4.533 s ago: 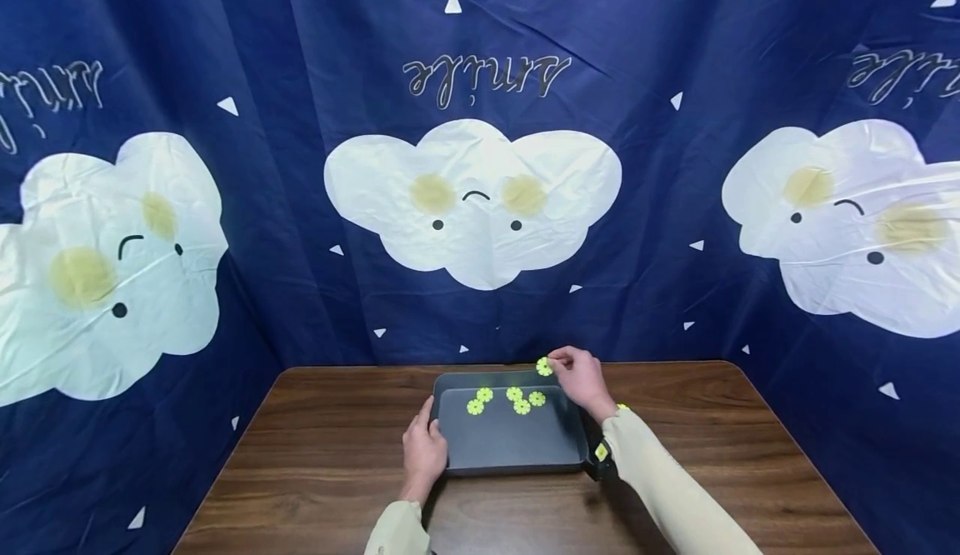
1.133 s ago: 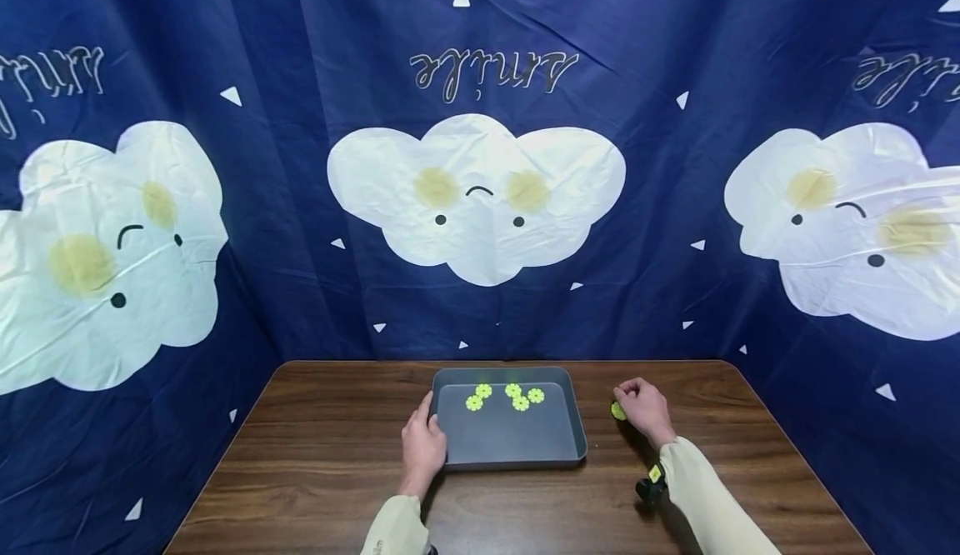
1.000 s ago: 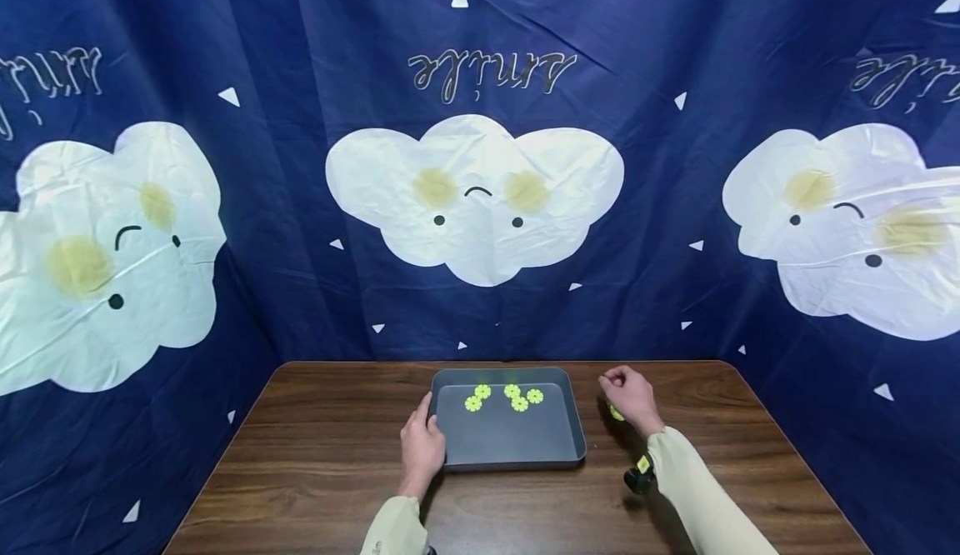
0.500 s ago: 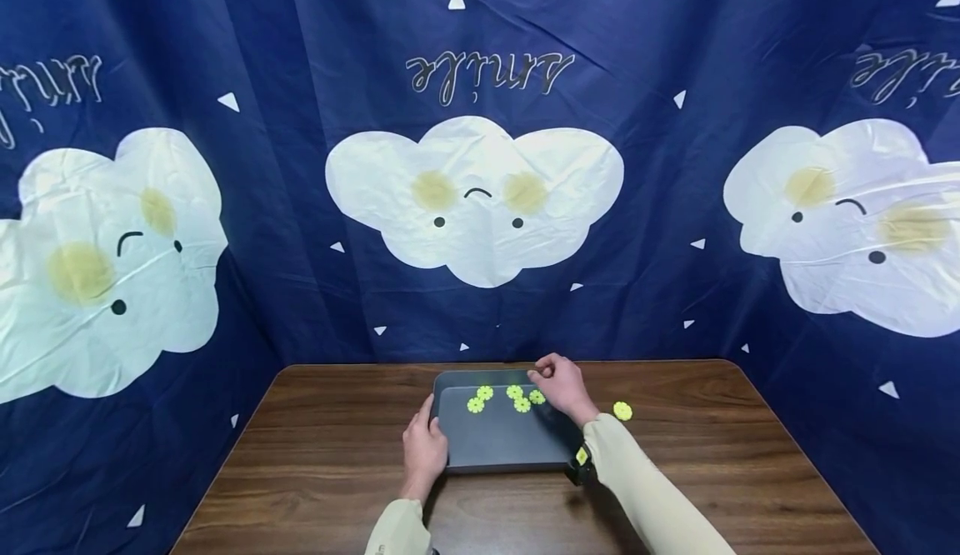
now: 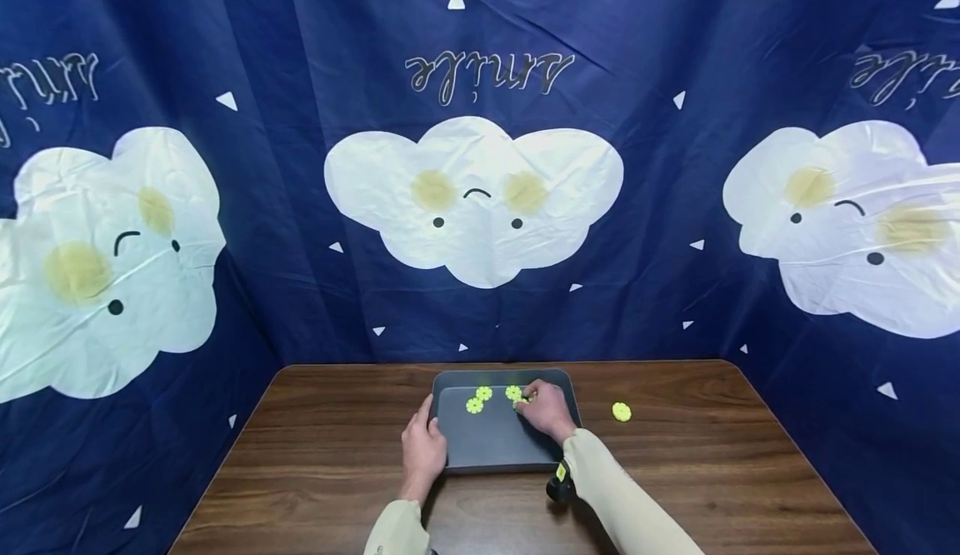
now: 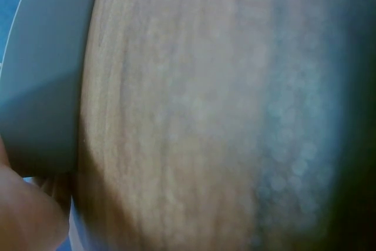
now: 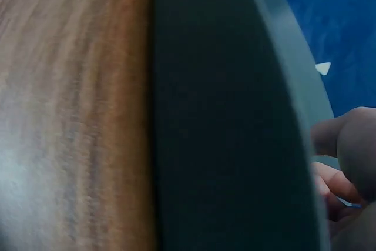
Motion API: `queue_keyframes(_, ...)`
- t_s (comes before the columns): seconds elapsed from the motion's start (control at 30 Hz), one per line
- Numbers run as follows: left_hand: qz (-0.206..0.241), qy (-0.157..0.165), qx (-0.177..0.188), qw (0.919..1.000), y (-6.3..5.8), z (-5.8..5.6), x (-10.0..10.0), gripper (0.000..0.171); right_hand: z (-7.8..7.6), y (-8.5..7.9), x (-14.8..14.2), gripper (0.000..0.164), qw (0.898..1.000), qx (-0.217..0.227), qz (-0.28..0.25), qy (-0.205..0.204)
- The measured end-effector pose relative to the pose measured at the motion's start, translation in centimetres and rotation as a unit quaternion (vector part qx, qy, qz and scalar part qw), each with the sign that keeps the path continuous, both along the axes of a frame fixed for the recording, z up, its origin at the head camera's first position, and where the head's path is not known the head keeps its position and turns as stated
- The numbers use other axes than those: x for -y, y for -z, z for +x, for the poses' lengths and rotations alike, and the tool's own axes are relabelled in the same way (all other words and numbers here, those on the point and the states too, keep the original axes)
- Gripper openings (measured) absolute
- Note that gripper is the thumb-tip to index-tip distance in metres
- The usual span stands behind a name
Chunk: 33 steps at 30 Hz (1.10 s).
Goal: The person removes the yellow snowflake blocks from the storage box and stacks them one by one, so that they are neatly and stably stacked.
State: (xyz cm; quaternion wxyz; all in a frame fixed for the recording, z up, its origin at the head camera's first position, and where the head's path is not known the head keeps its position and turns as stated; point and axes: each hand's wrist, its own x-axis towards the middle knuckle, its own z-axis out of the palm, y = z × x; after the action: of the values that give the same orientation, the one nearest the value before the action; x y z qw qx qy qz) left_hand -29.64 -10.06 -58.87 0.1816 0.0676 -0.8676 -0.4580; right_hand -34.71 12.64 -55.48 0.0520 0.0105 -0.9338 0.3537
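Table [image 5: 322,463]: brown wood, reaching from the near side to the curtain [image 5: 480,322], same as before.
Right sleeve [image 5: 618,492]: slants in from the near right, farther left than a second ago.
Left hand [image 5: 424,448]: unmoved, on the left side of the tray [image 5: 491,442]; fingers mostly straight along its left wall, thumb by the rim, touching it.
Tray: dark grey, in the same place in the middle of the table.
Loose flower [image 5: 621,412]: on the table, right of the tray; partly covered by the right hand [image 5: 547,412] a second ago, now in full view.
Right hand: then beside the loose flower, now lowered into the tray's right half; thumb and forefinger bent toward each other at the right flowers [image 5: 513,392]. Cannot tell whether they pinch one.
Right flowers: one plain, another partly under the fingertips; the third, visible earlier, is hidden.
Left flowers [image 5: 483,392]: two, in the tray's far left part, unchanged.
Curtain: dark blue, white clouds.
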Motion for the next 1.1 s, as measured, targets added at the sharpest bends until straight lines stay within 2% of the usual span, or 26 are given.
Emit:
queue_keyframes(0.2,-0.002,-0.002,-0.01,0.9999,0.0,0.1,0.0,0.045,0.1,0.5,0.1,0.025,1.0,-0.029,0.013,0.002)
queue_keyframes(0.4,-0.002,0.002,-0.003,1.0,-0.2,0.1,-0.1,0.045,0.1,0.4,0.1,0.023,0.999,-0.017,0.033,-0.004)
queue_keyframes(0.63,0.001,-0.002,0.009,1.0,-0.2,0.1,-0.2,0.046,0.3,0.3,0.2,0.023,0.997,-0.029,0.059,-0.027)
queue_keyframes(0.83,-0.006,0.0,0.003,1.0,-0.1,0.2,-0.2,0.046,0.2,0.7,0.2,0.022,0.999,-0.011,0.041,-0.033)
queue_keyframes(1.1,-0.016,0.003,0.002,0.9999,-0.3,0.0,-0.1,0.046,0.2,1.2,0.0,0.025,0.999,-0.029,0.016,-0.015)
